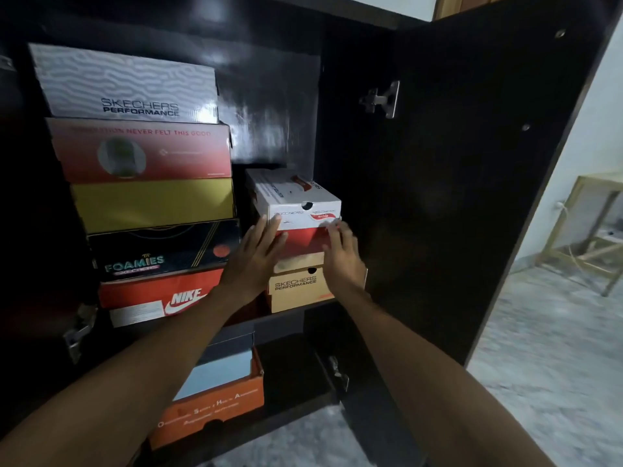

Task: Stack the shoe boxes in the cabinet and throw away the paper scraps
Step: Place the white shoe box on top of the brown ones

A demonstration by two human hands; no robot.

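Note:
Inside the dark cabinet [357, 183] a tall stack of shoe boxes fills the left: a white Skechers box [128, 85] on top, then pink, yellow, black Foamies and a red Nike box [158, 298]. To its right a shorter stack has a white Skechers box [293, 200] on a red box [305, 242] on a tan Skechers box [296, 288]. My left hand [256, 261] lies flat with straight fingers against the red box's front left. At the front right corner my right hand [342, 251] touches the same box, fingers straight.
An orange shoe box [215, 406] with a pale blue lid sits on the lower shelf. The cabinet's right door [472, 163] stands open. A pale wooden table [593, 227] stands on the grey floor at the far right. No paper scraps are in view.

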